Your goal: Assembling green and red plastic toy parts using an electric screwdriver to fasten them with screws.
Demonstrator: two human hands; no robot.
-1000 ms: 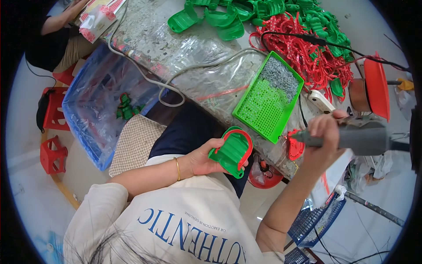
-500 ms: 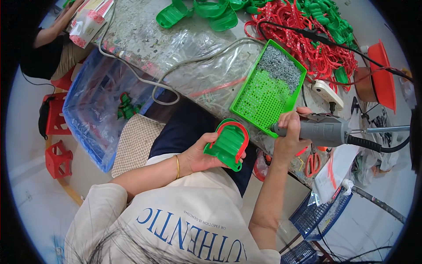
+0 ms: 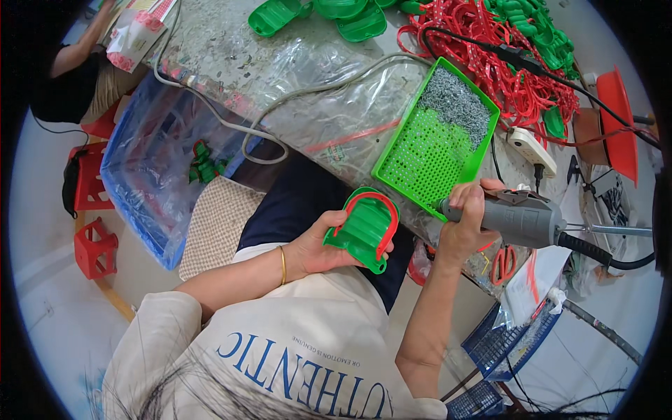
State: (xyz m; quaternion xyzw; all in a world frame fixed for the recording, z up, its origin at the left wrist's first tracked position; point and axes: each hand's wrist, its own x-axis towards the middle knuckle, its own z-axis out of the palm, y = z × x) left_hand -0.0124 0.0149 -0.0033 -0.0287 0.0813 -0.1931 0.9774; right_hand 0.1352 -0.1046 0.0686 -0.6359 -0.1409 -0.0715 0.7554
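My left hand point(image 3: 318, 246) is closed on the edge of a green plastic shell point(image 3: 360, 227), thumb on top, holding it over my lap. A red strap point(image 3: 392, 220) curves along the shell's rim. At the right, my right hand point(image 3: 465, 217) grips a grey electric screwdriver point(image 3: 521, 220). Its nose end lies at the near corner of a bright green tray point(image 3: 388, 168), and my hand and the corner partly hide the tip. Small silver screws point(image 3: 455, 101) are heaped at the tray's far end, with more scattered in its perforated bottom.
Red straps point(image 3: 483, 70) and green shells point(image 3: 364, 24) are piled at the back. A grey cable point(image 3: 308, 94) crosses the plastic-covered table. Left stands a blue lined bin point(image 3: 133, 161) with green pieces inside. Scissors point(image 3: 502, 264), a power strip point(image 3: 528, 150) and blue baskets point(image 3: 514, 343) are right. Another person's arm point(image 3: 80, 52) shows far left.
The view has shifted slightly, so the tray, screwdriver and right hand appear a little further right. Both hands keep their grips, and the shell is nearly still.
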